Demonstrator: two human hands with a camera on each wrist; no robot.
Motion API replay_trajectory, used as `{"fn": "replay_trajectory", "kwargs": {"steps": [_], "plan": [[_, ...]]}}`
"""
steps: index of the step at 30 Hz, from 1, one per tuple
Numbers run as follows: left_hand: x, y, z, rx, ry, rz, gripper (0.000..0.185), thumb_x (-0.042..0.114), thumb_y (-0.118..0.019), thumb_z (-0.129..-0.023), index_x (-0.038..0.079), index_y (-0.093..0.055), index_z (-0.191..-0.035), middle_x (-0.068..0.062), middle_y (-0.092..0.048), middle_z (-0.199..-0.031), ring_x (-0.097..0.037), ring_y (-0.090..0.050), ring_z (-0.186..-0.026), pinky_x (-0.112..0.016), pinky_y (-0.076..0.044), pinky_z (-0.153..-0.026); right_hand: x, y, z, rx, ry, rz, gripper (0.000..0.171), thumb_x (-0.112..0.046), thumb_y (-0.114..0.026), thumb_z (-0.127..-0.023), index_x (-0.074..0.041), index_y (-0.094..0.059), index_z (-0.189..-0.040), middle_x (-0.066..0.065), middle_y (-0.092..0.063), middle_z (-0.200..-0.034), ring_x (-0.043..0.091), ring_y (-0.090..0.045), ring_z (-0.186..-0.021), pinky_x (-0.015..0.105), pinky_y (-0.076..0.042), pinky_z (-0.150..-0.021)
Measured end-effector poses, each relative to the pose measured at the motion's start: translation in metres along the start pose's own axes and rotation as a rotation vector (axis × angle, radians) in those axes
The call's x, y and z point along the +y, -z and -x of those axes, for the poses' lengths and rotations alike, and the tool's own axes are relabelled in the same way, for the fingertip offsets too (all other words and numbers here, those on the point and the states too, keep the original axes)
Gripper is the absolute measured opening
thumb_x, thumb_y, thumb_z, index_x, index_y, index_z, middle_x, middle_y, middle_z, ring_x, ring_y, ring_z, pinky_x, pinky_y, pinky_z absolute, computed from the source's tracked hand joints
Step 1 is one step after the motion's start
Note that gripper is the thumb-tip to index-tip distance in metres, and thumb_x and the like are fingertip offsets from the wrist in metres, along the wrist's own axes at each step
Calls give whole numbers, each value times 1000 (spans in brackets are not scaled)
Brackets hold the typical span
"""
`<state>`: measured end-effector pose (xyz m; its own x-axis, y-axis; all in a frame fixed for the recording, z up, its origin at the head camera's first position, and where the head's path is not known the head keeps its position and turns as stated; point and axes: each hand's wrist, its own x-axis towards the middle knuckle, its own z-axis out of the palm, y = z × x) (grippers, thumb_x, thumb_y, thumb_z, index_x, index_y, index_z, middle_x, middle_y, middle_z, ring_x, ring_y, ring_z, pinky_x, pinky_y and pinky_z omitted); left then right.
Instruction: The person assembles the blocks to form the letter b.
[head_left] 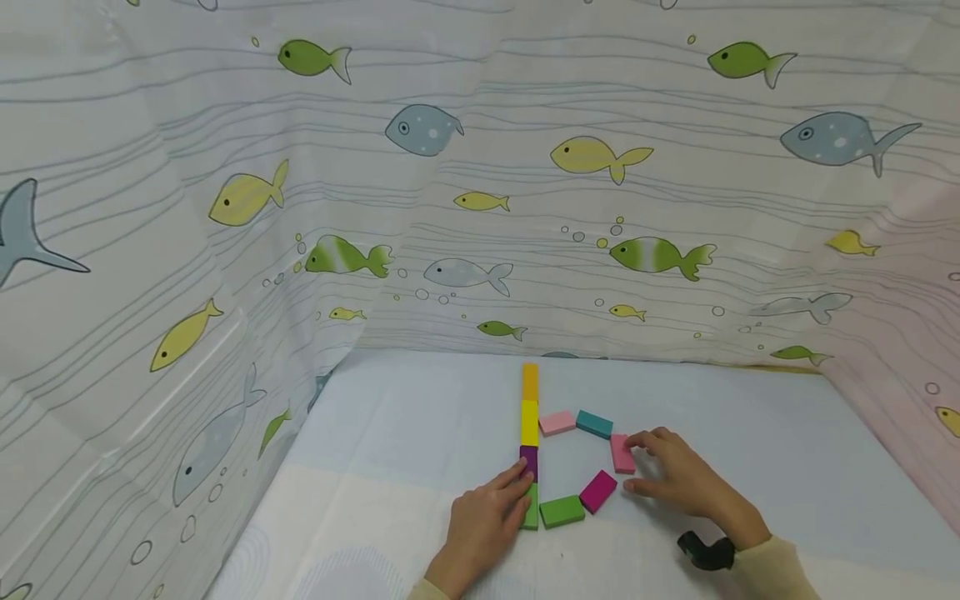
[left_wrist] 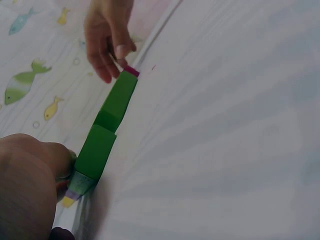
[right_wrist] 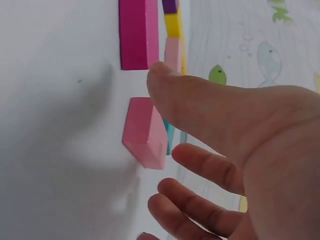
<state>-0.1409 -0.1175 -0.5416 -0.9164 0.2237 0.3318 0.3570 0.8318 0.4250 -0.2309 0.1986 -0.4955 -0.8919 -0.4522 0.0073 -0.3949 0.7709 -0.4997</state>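
The left hand (head_left: 480, 521) rests with straight fingers on the near green block (head_left: 531, 507) of the column. The right hand (head_left: 678, 479), farther right, has fingers spread beside the pink block (head_left: 622, 454) on the desk (head_left: 750, 433). The block looks light, hard and smooth, best held by its long sides.

Place: I took it for a small makeshift booth set up indoors, not a furnished room.
Walls: a pale curtain (head_left: 480, 167) printed with green, yellow and grey fish hung on three sides.
Surface: a light blue and white tabletop (head_left: 750, 433) filled the space I looked down on.
Contents: coloured wooden blocks (head_left: 529, 421) lay flat on it, toy-like.
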Motion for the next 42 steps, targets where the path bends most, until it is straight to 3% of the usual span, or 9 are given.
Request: {"fn": "replay_trajectory", "kwargs": {"steps": [8, 15, 25, 42], "plan": [[0, -1, 0, -4, 7, -7, 37, 33, -64, -95, 26, -64, -131, 11, -55, -143, -23, -72, -92, -17, -35, -48, 19, -12, -5, 83, 46, -26, 72, -34, -79, -84, -8, -47, -144, 13, -55, -137, 30, -54, -120, 54, -49, -96], [-1, -1, 0, -4, 8, -11, 37, 34, -64, -95, 27, -64, -132, 12, -55, -143, -24, -72, -97, -18, -37, -49, 27, -12, -7, 28, 60, -225, 69, -43, -74, -87, -13, -48, -143, 6, -56, -138, 28, -58, -119, 46, -53, -90], [0, -1, 1, 1, 2, -10, 37, 34, -63, -96, 27, -64, -132, 11, -55, -143, -23, -72, -95, -17, -35, -48, 29, -18, -9, 77, 100, -184, 61, -26, -78, -86, -8, -53, -139, 8, -61, -133, 29, -59, -116, 46, -55, -88], [0, -2, 0, 32, -22, -21, 36, 33, -64, -96, 25, -65, -130, 11, -57, -142, -22, -73, -92, -15, -35, -48, 20, -22, -9, 82, 82, -113, 55, -29, -79, -84, -12, -59, -132, -1, -63, -126, 20, -58, -115, 48, -49, -96]]}}
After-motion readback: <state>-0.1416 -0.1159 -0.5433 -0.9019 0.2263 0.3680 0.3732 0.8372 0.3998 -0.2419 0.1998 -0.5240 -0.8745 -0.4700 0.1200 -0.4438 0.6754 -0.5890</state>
